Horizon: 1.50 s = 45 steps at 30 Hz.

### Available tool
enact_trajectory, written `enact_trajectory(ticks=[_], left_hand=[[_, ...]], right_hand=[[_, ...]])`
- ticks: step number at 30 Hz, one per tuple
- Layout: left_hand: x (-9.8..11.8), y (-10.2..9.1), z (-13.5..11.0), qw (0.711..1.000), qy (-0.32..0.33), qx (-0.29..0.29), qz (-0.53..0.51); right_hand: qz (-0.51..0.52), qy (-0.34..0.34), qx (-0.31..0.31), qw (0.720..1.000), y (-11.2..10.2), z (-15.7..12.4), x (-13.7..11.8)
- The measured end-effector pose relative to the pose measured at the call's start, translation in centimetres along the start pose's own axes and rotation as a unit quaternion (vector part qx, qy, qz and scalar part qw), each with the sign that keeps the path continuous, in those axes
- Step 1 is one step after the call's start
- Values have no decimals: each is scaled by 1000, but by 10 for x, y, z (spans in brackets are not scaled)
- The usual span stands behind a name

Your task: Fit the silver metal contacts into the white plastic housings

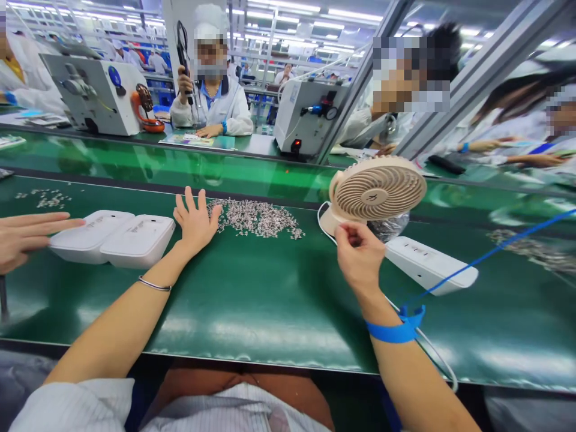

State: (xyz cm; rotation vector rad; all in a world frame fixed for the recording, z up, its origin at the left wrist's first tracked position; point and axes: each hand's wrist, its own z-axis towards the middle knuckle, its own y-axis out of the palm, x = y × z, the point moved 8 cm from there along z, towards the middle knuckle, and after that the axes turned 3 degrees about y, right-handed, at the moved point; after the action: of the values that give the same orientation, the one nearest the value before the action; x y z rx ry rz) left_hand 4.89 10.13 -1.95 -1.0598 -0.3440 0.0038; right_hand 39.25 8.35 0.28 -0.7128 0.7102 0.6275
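Observation:
My left hand [197, 222] is spread open over the green work surface [270, 300], its fingers between two white plastic housings [139, 240] and a pile of small metal parts [258, 217]. The thumb reaches the pile's left edge. My right hand [360, 255] is closed in a pinch at the foot of a beige desk fan [375, 193]. Whatever lies between those fingertips is hidden. Just right of that hand, a long white plastic housing [432, 264] lies on the surface. A blue wrist strap [396, 327] with a cord circles my right wrist.
Another person's hand [27, 240] reaches in from the left toward the white housings. More small metal parts [540, 249] lie at the right, and a few [49, 198] at the far left. Across the line, people sit beside grey machines [306, 114].

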Motion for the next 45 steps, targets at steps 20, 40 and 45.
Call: enact_trajectory(ticks=[20, 40, 45], left_hand=[[32, 0, -17, 994, 92, -20, -50], [35, 1, -18, 991, 126, -26, -38], [35, 2, -19, 991, 128, -25, -43]], right_hand=[[-236, 134, 66, 960, -121, 47, 102], [-378, 94, -122, 913, -87, 55, 107], [-485, 51, -200, 849, -67, 43, 103]])
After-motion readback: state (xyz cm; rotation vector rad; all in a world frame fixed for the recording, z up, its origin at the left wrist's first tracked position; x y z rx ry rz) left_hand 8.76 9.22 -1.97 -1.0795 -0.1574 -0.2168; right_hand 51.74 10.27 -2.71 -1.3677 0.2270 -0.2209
